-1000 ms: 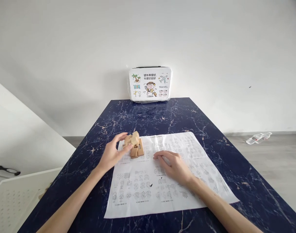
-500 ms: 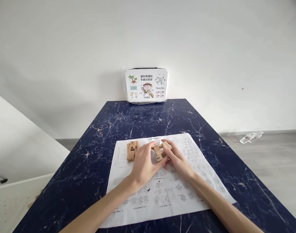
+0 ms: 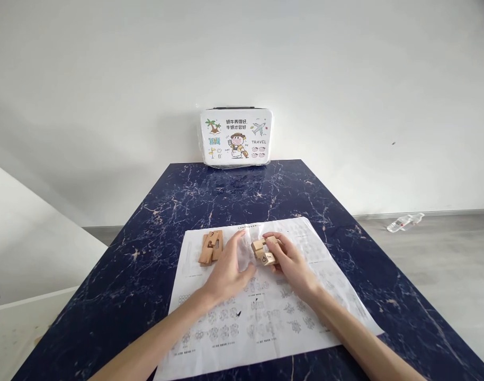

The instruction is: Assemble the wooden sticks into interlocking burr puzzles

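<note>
My right hand (image 3: 292,263) grips a light wooden block puzzle (image 3: 265,250) made of several notched pieces, a handwritten mark on its near end. Just left of it, my left hand (image 3: 228,270) is apart from the puzzle, thumb and fingers spread with nothing between them. Beyond the left hand lie darker notched wooden pieces (image 3: 206,255), overlapping, one marked with a numeral. Under both hands is a creased paper sheet (image 3: 222,354) printed with rows of small diagrams.
The paper lies on a dark blue marbled table (image 3: 242,198). A white cartoon-printed case (image 3: 236,137) stands at its far edge against the wall. Clear plastic bottles (image 3: 404,223) lie on the floor at right. A white perforated panel (image 3: 23,328) is at lower left.
My left hand has let go of the block puzzle and moved a little left. The puzzle has turned in my right hand, showing its marked end differently. The view has shifted slightly.
</note>
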Motion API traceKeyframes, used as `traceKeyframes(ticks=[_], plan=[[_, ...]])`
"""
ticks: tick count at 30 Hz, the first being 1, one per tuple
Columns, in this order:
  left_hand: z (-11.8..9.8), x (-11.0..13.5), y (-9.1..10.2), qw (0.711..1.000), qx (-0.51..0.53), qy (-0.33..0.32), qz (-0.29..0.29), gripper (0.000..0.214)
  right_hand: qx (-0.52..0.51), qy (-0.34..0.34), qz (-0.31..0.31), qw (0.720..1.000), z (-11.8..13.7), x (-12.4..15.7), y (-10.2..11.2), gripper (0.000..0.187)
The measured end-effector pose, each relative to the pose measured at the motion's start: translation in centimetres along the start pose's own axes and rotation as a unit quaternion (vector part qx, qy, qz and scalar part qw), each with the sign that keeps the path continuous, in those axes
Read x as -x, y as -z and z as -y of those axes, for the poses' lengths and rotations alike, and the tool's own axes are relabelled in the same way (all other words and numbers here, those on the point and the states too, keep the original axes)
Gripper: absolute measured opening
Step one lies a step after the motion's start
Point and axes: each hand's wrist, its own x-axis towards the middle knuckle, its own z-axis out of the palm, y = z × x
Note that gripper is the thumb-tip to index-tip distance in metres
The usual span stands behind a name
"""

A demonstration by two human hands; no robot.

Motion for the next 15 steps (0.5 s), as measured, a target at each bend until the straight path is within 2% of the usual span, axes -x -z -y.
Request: traceKeyframes(ticks=[3, 7, 12, 15], plan=[[0.0, 0.1, 0.5, 0.999, 0.005, 0.012, -0.031, 0.062, 0.069, 0.015, 0.035, 0.997, 0.5, 0.3, -0.2, 0.055], [-1.1, 0.2, 1.4, 0.993, 0.095, 0.058, -0.039, 0.033, 0.120, 0.027, 0.090, 0.988, 0.6, 0.8, -0.6, 0.056], [-2.0, 0.2, 1.8, 0.969, 0.204, 0.100, 0.092, 0.050, 0.110, 0.053, 0.119, 0.985, 0.4, 1.1, -0.8, 0.049], [-1.9, 0.2, 1.5, 0.961, 0.228, 0.100, 0.124, 0.053, 0.097, 0.057, 0.102, 0.988, 0.1, 0.9, -0.9, 0.051]])
